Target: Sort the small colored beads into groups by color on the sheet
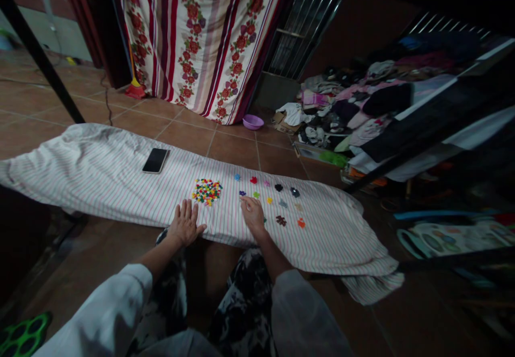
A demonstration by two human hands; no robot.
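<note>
My left hand (186, 223) lies flat on the striped cloth (116, 185), fingers spread, just below a loose patch of mixed-colour small pieces (207, 192). To its right, my right hand (252, 212) is bent with its fingertips close together, just under a dark blue cluster (242, 193); whether it pinches anything is too small to tell. Several small one-colour clusters are set out beyond and beside it, among them a red one (253, 180), a black one (278, 187), a yellow one (269, 200), a brown one (281, 221) and an orange one (301, 222). My right hand partly hides a green cluster.
A phone (155, 161) lies on the cloth at the left. Beyond the cloth are a purple bowl (253, 121), a hanging floral curtain (201, 41) and a broom (135, 88). Clothes (346, 105) are heaped at the right, near dark metal bars.
</note>
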